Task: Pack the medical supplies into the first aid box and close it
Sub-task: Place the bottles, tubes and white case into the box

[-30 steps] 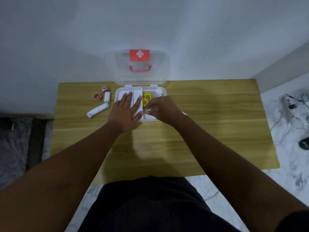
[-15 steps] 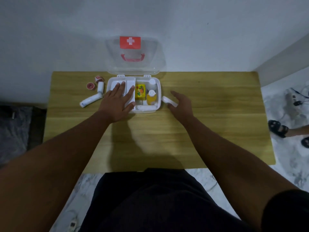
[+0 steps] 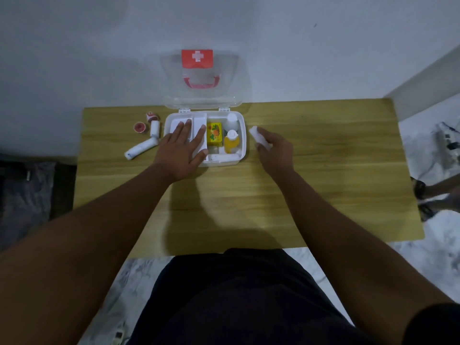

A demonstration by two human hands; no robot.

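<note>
While the left hand (image 3: 180, 149) lies flat, fingers straight, on the white insert (image 3: 198, 119) in the left half of the first aid box (image 3: 242, 148), the right hand (image 3: 275, 153) curls its fingers round a white roll (image 3: 258, 136) just beside the box's right wall. Whether the roll touches the worktop (image 3: 336, 170) or hangs barely above it cannot be told.

The roll looks like wrapped gauze, so it is probably light and soft, yields a little under the fingers and will not break. A hold round its middle seems right, since a hard squeeze would only flatten it.

The right half of the box already holds a yellow packet (image 3: 214, 134), an orange bottle (image 3: 232, 143) and a white bottle (image 3: 232, 120). Room there is tight, and the roll likely has to lie along the front strip.

The clear lid (image 3: 201, 95) stands open against the wall. It looks thin and stiff, and is best taken at its top edge and swung down on the hinges.

Left of the box, a short white roll (image 3: 154, 127), a long white roll (image 3: 140, 151) and two small red rolls (image 3: 139, 127) lie on the worktop, not yet packed.
</note>
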